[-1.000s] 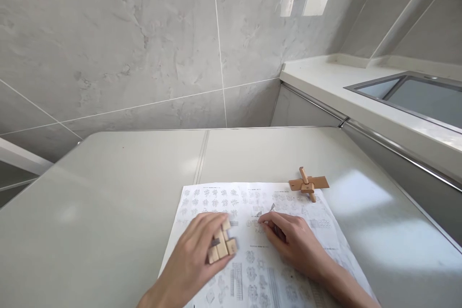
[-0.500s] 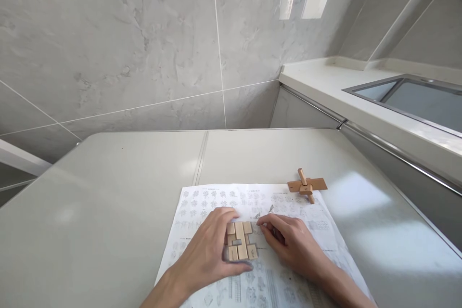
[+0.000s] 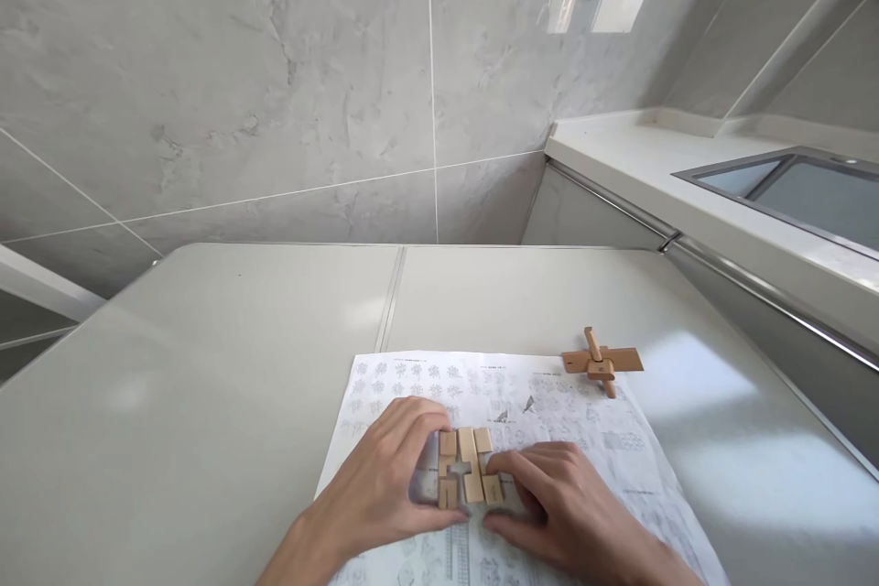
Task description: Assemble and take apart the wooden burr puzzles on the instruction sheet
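Note:
Three pale wooden notched puzzle pieces lie side by side on a printed instruction sheet (image 3: pixel 385 394). My left hand (image 3: pixel 391 472) spans the left puzzle piece (image 3: pixel 448 494), with fingers at its far end and the thumb at its near end. A narrow gap separates that piece from the middle puzzle piece (image 3: pixel 470 462). On the other side, my right hand (image 3: pixel 567 499) is curled at the right puzzle piece (image 3: pixel 493 489), its index fingertip at the notch and its thumb by the near end. Part of this piece is hidden under the finger.
A brown wooden cross-shaped assembly (image 3: pixel 601 362) rests at the sheet's far right corner. The sheet lies on a pale table (image 3: pixel 240 385) with a seam across it. Beyond are a grey tiled wall (image 3: pixel 275 64) and, at right, a white counter (image 3: pixel 618 142) with a sink (image 3: pixel 810 192).
My right hand has come in to touch the right puzzle piece. The left piece has separated slightly from the middle one. The view has shifted a little.

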Motion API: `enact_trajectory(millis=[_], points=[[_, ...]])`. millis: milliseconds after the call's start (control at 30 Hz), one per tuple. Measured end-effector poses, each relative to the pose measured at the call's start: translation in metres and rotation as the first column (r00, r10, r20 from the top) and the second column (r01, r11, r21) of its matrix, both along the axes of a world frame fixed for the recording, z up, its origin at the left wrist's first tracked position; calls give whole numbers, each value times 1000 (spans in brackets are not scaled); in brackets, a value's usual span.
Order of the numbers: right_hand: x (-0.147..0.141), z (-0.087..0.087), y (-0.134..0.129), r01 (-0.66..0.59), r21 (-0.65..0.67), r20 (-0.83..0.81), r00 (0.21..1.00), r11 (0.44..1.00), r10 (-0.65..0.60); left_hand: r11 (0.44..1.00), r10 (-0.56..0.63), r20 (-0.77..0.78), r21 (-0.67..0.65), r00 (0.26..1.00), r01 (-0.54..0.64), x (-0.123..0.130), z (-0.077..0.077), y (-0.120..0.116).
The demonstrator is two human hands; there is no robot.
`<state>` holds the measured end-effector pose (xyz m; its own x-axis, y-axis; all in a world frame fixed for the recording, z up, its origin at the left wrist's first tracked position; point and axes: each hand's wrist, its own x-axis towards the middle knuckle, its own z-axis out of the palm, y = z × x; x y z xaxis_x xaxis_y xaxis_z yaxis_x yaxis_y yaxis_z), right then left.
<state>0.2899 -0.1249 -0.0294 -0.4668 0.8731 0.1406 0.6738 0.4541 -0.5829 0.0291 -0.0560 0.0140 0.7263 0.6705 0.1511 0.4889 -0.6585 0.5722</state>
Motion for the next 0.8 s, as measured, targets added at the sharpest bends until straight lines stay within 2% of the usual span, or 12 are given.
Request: enact_trajectory(millis=[133,233,400,467,600,667,800], points=[[-1,0,1,17,-25,-40,999,1000,-18,1000,9,44,-11,999,-8,1,-3,-2],[1,-1,1,66,-104,-164,983,992,-82,1000,16,76,-9,997,-15,3,-6,-4],[3,0,0,169,-287,-408,869,943,-280,1000,4,71,11,997,-5,7,-7,-8],[4,4,1,147,-374,-496,802,916,-332,1000,14,61,23,998,-15,8,-7,-9],[9,10,2,-4,-521,-623,686,854,-376,997,42,57,57,997,-45,8,-10,-10],[11,10,1,-56,-558,-633,674,828,-381,997,55,63,57,996,-59,8,-12,-11],[7,10,-2,-84,-598,-595,713,797,-371,996,72,89,37,993,-75,8,-11,-12]])
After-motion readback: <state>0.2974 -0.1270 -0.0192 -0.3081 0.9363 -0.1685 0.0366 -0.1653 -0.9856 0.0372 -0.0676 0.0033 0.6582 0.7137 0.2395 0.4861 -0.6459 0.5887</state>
